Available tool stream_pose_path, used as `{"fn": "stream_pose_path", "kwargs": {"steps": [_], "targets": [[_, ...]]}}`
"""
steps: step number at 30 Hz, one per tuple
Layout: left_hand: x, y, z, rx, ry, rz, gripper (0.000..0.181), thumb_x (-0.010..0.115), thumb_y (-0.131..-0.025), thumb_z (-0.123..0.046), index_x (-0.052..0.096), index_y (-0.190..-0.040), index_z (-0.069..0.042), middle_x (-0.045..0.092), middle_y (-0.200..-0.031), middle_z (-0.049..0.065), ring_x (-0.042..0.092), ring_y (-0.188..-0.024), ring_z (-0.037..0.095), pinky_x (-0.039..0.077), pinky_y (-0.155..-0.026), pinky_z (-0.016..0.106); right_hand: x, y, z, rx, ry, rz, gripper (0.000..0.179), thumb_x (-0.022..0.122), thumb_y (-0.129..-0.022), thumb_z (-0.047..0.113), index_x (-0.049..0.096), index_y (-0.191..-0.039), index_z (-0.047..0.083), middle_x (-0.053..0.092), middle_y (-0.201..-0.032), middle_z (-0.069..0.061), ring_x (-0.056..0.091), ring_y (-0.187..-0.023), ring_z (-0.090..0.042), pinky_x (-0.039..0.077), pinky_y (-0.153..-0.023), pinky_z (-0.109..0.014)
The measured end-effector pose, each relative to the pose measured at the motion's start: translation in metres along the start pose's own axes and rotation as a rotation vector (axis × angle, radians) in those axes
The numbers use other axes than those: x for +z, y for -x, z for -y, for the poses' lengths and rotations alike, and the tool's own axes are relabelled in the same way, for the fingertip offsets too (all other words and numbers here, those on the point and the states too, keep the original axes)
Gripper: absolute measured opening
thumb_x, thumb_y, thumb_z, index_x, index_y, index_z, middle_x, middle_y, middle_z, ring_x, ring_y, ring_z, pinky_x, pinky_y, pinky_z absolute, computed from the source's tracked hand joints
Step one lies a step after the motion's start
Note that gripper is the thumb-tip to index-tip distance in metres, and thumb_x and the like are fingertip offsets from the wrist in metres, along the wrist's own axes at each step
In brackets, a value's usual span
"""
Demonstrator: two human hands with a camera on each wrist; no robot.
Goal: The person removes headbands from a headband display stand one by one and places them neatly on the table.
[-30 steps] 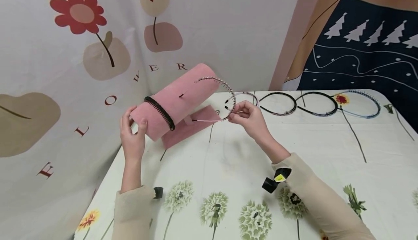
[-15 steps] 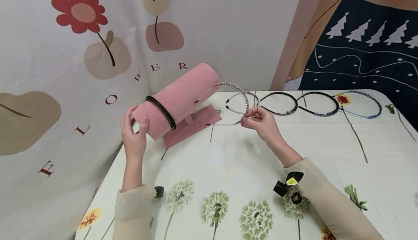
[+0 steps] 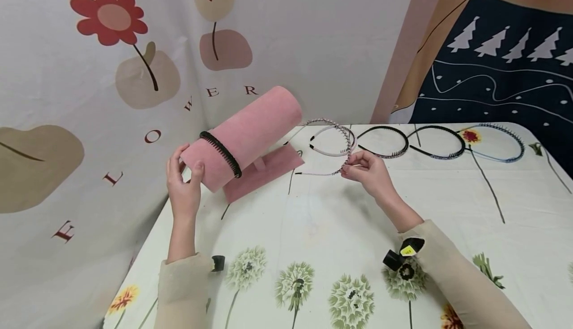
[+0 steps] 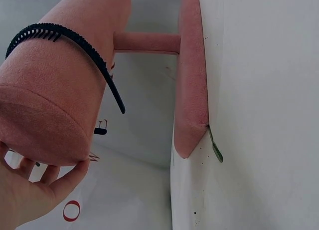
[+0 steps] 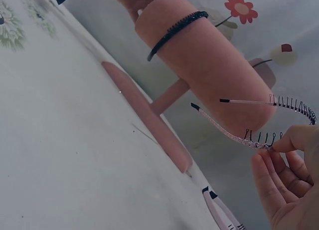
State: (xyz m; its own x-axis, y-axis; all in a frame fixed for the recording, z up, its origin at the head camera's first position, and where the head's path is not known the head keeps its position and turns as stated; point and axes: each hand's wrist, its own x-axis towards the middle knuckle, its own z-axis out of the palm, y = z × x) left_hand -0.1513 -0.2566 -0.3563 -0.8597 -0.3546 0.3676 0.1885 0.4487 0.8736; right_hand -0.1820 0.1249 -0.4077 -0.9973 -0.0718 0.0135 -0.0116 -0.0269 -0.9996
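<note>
A pink padded headband stand (image 3: 257,132) with a thick roll on a short post stands on its flat base (image 3: 279,162). One black toothed headband (image 4: 94,55) is fitted around the roll near its left end. My left hand (image 3: 184,187) grips that end, thumb on the near side and fingers around the far side. To the right of the roll, my right hand (image 3: 369,172) pinches a thin, pale headband (image 5: 255,143) with beads and dark wire teeth. Its dark-tipped ends point toward the roll, apart from it, as the right wrist view shows.
More headbands lie in a row along the table's back: a pale pink one (image 3: 323,153) partly behind the held one, two black ones (image 3: 382,128), and a light blue one (image 3: 522,145). A flower-print cloth (image 3: 286,234) covers the table, and a printed curtain (image 3: 313,45) hangs behind.
My right hand has moved right and slightly down with the pale headband, whose ends have left the front of the roll. My left hand and the stand have stayed nearly still.
</note>
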Motion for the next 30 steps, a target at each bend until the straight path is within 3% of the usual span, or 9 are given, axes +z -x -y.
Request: {"fn": "stream_pose_path", "kwargs": {"steps": [12, 20, 30], "targets": [[0.000, 0.001, -0.002, -0.009, -0.008, 0.002, 0.057, 0.056, -0.094, -0.031, 0.045, -0.148, -0.017, 0.041, -0.149, 0.006, 0.043, -0.133, 0.023, 0.044, -0.096, 0.032, -0.012, 0.001, -0.009, 0.049, 0.022, -0.014, 0.015, 0.061, -0.092, -0.002, 0.052, -0.103, -0.004, 0.067, -0.084, 0.009, 0.071, -0.080, -0.001, 0.059, -0.079, -0.021], [0.001, -0.013, 0.033, -0.005, -0.016, -0.007, 0.056, 0.058, -0.093, -0.034, 0.046, -0.148, -0.028, 0.041, -0.149, -0.003, 0.043, -0.134, 0.021, 0.046, -0.094, 0.032, -0.015, 0.001, -0.012, 0.088, -0.016, -0.021, 0.013, 0.059, -0.091, -0.006, 0.051, -0.101, -0.005, 0.067, -0.081, 0.008, 0.071, -0.076, -0.003, 0.059, -0.077, -0.021], [0.002, -0.014, 0.037, 0.029, 0.026, -0.016, 0.055, 0.060, -0.092, -0.032, 0.049, -0.146, -0.030, 0.043, -0.143, -0.011, 0.044, -0.129, 0.015, 0.043, -0.086, 0.020, -0.021, 0.005, -0.014, 0.148, -0.014, -0.022, 0.015, 0.059, -0.092, -0.005, 0.052, -0.104, -0.010, 0.066, -0.079, 0.005, 0.071, -0.075, -0.005, 0.059, -0.076, -0.020]]}}
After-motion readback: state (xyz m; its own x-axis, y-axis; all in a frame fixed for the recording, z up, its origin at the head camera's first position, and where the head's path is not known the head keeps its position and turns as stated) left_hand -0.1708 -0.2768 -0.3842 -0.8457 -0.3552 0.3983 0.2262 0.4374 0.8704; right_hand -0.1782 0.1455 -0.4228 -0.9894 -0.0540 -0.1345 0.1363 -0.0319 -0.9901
